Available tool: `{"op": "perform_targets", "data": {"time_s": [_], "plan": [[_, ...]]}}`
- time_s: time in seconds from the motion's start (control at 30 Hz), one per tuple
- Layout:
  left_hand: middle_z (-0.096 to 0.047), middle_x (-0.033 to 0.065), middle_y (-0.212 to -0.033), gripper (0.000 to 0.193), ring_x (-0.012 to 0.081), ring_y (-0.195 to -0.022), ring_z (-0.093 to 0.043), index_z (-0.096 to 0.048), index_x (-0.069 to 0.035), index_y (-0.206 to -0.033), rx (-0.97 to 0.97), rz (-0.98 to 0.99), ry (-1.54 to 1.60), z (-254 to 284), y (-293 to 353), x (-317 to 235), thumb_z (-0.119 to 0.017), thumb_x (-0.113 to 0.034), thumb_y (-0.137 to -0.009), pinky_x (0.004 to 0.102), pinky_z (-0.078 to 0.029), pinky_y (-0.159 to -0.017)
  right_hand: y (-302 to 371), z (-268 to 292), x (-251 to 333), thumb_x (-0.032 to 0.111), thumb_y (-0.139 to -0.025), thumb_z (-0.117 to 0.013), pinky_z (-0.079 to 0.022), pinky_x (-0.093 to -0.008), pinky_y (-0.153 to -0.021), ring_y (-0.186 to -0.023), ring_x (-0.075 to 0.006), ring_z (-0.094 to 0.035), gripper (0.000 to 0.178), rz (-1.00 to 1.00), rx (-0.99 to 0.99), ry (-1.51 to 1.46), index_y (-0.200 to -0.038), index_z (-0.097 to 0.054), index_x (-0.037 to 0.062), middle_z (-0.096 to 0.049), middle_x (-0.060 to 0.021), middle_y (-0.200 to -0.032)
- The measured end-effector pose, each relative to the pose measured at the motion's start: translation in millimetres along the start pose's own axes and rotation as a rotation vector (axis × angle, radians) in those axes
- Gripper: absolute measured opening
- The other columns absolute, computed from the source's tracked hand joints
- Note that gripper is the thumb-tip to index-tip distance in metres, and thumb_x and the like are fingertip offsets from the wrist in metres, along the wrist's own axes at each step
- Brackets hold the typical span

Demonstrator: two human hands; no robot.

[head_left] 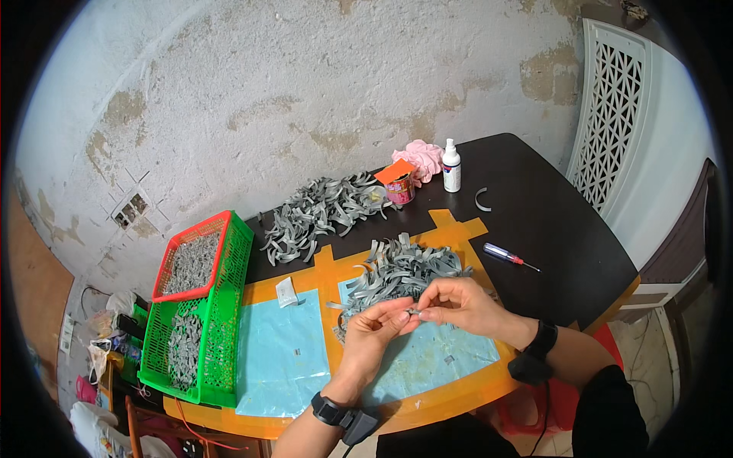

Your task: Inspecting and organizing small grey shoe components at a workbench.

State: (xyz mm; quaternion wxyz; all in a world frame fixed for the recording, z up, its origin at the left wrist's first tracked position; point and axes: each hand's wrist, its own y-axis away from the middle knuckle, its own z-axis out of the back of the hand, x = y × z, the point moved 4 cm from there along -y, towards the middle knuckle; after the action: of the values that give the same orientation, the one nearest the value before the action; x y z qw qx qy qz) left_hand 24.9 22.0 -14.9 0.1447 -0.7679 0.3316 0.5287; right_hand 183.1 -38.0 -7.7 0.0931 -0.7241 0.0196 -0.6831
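Both hands meet over the blue sheet at the table's near side. My left hand pinches one end of a small grey piece, and my right hand pinches it from the other side. The fingers cover most of this piece, so its exact kind is hard to make out. Just beyond the hands lies a heap of curved grey strips. A larger pile of similar strips spreads farther back on the dark table.
Left stands a green basket of small grey pieces, with a red-rimmed basket on it. A screwdriver and a single curved strip lie right. A spray bottle, a can and pink cloth stand at the back.
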Motion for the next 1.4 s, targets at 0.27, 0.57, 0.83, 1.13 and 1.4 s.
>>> {"op": "perform_targets", "data": {"time_s": [0.27, 0.57, 0.83, 1.13, 1.4], "plan": [[-0.068, 0.0138, -0.095, 0.014, 0.0182, -0.084, -0.067, -0.065, 0.002, -0.099, 0.014, -0.073, -0.122, 4, -1, 2, -0.064, 0.003, -0.085, 0.0282, -0.055, -0.080, 0, -1, -1, 0.010, -0.090, -0.061, -0.046, -0.0216, -0.069, -0.083, -0.0051, -0.057, 0.010, -0.030, 0.004, -0.052, -0.095, -0.059, 0.0019, -0.062, -0.0001, -0.089], [-0.067, 0.0130, -0.098, 0.014, 0.0162, -0.081, -0.065, -0.064, 0.001, -0.090, 0.065, -0.191, -0.203, 2, 1, -2, -0.069, 0.007, -0.078, 0.0276, -0.054, -0.076, 2, -2, 2, 0.010, -0.089, -0.062, -0.046, -0.0228, -0.068, -0.079, -0.0066, -0.056, 0.011, -0.089, 0.031, -0.155, -0.095, -0.059, 0.0018, -0.062, -0.0018, -0.088], [-0.065, 0.0140, -0.104, 0.016, 0.0140, -0.087, -0.063, -0.064, 0.000, -0.088, 0.089, -0.293, -0.180, -6, 3, -9, -0.070, 0.009, -0.076, 0.0271, -0.053, -0.078, 4, -4, 3, 0.011, -0.088, -0.064, -0.046, -0.0226, -0.067, -0.076, -0.0072, -0.056, 0.013, -0.122, 0.009, -0.180, -0.095, -0.060, 0.0010, -0.062, -0.0021, -0.087], [-0.064, 0.0134, -0.103, 0.019, 0.0154, -0.091, -0.064, -0.063, 0.005, -0.095, 0.121, -0.346, -0.198, -5, 5, -8, -0.068, 0.012, -0.078, 0.0263, -0.054, -0.083, 5, -3, 1, 0.011, -0.086, -0.066, -0.045, -0.0223, -0.067, -0.074, -0.0086, -0.055, 0.014, -0.246, 0.038, -0.315, -0.095, -0.061, 0.0011, -0.061, -0.0019, -0.083], [-0.061, 0.0132, -0.104, 0.018, 0.0169, -0.092, -0.064, -0.065, 0.005, -0.093, 0.187, -0.374, -0.252, -9, 7, -10, -0.068, 0.013, -0.077, 0.0272, -0.056, -0.082, 6, -2, -7, 0.009, -0.086, -0.064, -0.045, -0.0245, -0.070, -0.074, -0.0108, -0.056, 0.013, -0.354, 0.085, -0.445, -0.096, -0.061, 0.0008, -0.060, -0.0027, -0.083]]}}
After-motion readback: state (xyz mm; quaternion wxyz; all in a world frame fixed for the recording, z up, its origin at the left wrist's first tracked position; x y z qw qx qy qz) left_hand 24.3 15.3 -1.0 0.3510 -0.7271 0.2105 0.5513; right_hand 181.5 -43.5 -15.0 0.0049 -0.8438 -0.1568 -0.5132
